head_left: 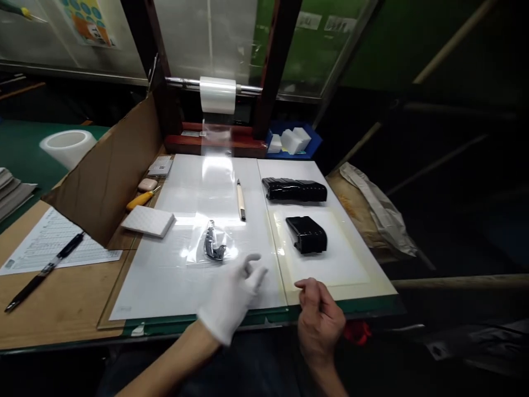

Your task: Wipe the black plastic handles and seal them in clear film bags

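My left hand [232, 292], in a white glove, hovers over the white board [157, 286] with its fingers apart and nothing between them. Beyond it, a small glossy black curved part [212, 245] lies on clear film. My right hand [318, 317] is bare and curled near the board's front edge; whether its fingers pinch something small I cannot make out. Two glossy black parts lie on the right side: a shorter one [308, 234] nearest my right hand and a longer one [294, 190] behind it. A cream-handled knife [241, 201] lies mid-board.
A roll of clear film [217, 96] hangs on a metal bar at the back. A blue bin [316, 144] holds white blocks. At left stand a cardboard divider [111, 165], a white pad [149, 220], a yellow-handled tool [140, 200] and a black pen [43, 273].
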Demonstrator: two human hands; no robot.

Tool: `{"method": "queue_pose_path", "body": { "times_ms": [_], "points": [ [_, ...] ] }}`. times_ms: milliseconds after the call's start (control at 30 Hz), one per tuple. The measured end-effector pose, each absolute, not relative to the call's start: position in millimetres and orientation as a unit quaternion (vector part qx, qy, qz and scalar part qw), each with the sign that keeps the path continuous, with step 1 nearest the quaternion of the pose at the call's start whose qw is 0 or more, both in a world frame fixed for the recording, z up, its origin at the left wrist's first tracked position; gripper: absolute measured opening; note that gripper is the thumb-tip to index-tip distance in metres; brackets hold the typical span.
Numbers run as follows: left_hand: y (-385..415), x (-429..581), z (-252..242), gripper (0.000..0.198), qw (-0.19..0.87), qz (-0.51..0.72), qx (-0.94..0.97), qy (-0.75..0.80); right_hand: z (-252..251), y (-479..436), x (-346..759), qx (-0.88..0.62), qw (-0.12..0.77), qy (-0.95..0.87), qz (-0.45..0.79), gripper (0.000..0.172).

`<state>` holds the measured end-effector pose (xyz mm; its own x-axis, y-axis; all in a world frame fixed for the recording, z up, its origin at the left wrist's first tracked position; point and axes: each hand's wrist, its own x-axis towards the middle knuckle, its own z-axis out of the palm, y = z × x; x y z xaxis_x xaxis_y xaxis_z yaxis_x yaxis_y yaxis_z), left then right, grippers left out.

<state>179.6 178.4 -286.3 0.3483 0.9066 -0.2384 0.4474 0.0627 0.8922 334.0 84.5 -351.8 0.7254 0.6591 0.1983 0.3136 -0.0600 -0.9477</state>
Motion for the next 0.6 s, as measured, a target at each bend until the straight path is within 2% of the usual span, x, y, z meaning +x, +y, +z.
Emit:
{"method": "queue_pose_path", "body": {
  "times_ms": [100,233,300,433,500,600],
  "points": [
    [197,256,-278,0.049,0.605,0.182,0.609,0.480,-352,88,333,-0.696,0.619,-0.324,0.163,0.043],
    [210,301,-277,0.027,0.654,0.214,0.551,0.473,-346,88,336,-0.676,0.638,-0.311,0.198,0.045],
    [202,288,-275,0.022,0.673,0.245,0.519,0.467,-341,86,337,-0.670,0.646,-0.296,0.216,0.044],
    [162,211,-268,0.050,0.736,0.259,0.439,0.446,-324,85,332,-0.656,0.637,-0.276,0.295,0.039],
    [140,167,-266,0.055,0.783,0.280,0.345,0.435,-312,85,321,-0.634,0.601,-0.290,0.390,0.045],
    [114,116,-268,0.057,0.787,0.325,0.271,0.449,-293,85,294,-0.580,0.522,-0.296,0.550,0.050]
  ]
}}
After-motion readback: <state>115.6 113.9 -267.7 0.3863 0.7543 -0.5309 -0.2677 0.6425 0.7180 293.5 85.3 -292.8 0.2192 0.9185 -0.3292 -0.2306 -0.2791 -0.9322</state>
